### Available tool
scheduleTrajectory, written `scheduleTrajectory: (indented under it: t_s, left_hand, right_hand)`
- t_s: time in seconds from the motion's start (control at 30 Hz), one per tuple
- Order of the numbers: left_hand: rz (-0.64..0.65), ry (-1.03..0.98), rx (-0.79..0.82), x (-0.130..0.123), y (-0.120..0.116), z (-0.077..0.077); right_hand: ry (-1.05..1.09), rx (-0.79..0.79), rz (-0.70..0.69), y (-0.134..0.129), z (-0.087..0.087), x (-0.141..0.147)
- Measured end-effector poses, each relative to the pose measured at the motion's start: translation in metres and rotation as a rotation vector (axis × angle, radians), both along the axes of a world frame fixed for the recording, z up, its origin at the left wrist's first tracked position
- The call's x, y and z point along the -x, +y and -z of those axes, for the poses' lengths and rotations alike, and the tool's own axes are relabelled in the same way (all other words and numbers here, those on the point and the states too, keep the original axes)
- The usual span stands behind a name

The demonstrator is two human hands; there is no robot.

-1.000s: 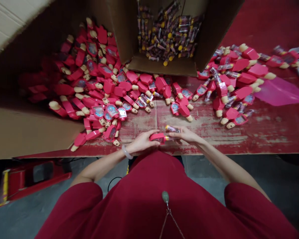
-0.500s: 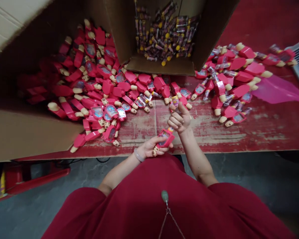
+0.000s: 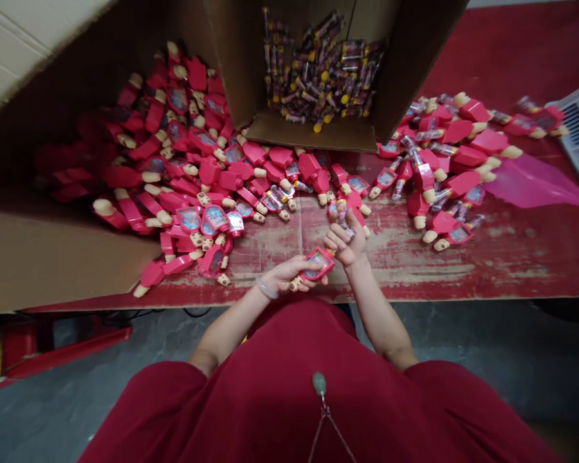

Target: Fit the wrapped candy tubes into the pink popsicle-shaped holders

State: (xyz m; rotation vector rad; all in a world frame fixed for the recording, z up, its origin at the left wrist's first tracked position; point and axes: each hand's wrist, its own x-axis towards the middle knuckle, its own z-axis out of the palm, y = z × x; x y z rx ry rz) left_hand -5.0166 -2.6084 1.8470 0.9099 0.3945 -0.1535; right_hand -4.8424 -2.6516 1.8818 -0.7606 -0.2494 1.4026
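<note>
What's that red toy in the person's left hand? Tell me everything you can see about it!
The red plastic toy is flat and shiny pinkish-red, with a clear window showing a colourful picture. A small beige knob sticks out at its lower end, beside the fingers. It is tilted, held up off the table in the left hand, whose fingers wrap under it. Its upper end points toward the right hand, but I can't tell whether they touch.

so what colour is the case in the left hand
The case is pinkish red around a clear window, best seen in the head view.
</note>
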Motion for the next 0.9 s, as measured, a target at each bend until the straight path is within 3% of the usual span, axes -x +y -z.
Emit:
scheduleTrajectory:
  t_s: [0.07, 0.1, 0.17, 0.23, 0.33, 0.4, 0.47, 0.53, 0.67, 0.73, 0.8, 0.9]
  left_hand:
    - [0.104, -0.065, 0.197, 0.001, -0.002, -0.003]
    - [0.111, -0.086, 0.21, 0.001, -0.005, -0.004]
    - [0.04, -0.094, 0.086, -0.001, -0.012, -0.002]
    - [-0.15, -0.055, -0.218, -0.005, -0.017, 0.002]
    - [-0.45, 0.063, -0.839, -0.013, -0.019, 0.014]
    - [-0.502, 0.174, -1.149, -0.017, -0.017, 0.022]
    - [-0.475, 0.227, -1.234, -0.018, -0.012, 0.028]
    - [-0.407, 0.197, -1.044, -0.017, -0.007, 0.031]
    - [-0.03, 0.085, -0.216, -0.009, 0.001, 0.025]
    - [0.106, 0.003, 0.044, -0.007, -0.001, 0.02]
    - [0.105, -0.059, 0.082, -0.007, -0.006, 0.018]
    - [-0.141, -0.032, -0.245, -0.011, -0.014, 0.022]
  right_hand:
    - [-0.032, -0.068, -0.078, -0.008, 0.001, 0.0]
    - [-0.053, -0.068, -0.112, -0.011, 0.0, 0.0]
    - [-0.093, -0.011, -0.149, -0.011, -0.001, 0.0]
    - [-0.11, 0.055, -0.085, -0.004, -0.003, 0.002]
    - [-0.114, 0.101, 0.172, 0.015, 0.002, 0.008]
    - [-0.128, 0.14, 0.344, 0.025, 0.011, 0.013]
    - [-0.137, 0.183, 0.415, 0.028, 0.021, 0.014]
    - [-0.129, 0.184, 0.341, 0.023, 0.029, 0.009]
    - [-0.132, 0.031, 0.052, -0.001, 0.033, -0.008]
    - [-0.151, -0.023, -0.018, -0.01, 0.029, -0.013]
    - [-0.167, -0.01, -0.062, -0.011, 0.022, -0.014]
    - [-0.166, 0.07, -0.022, 0.0, 0.014, -0.007]
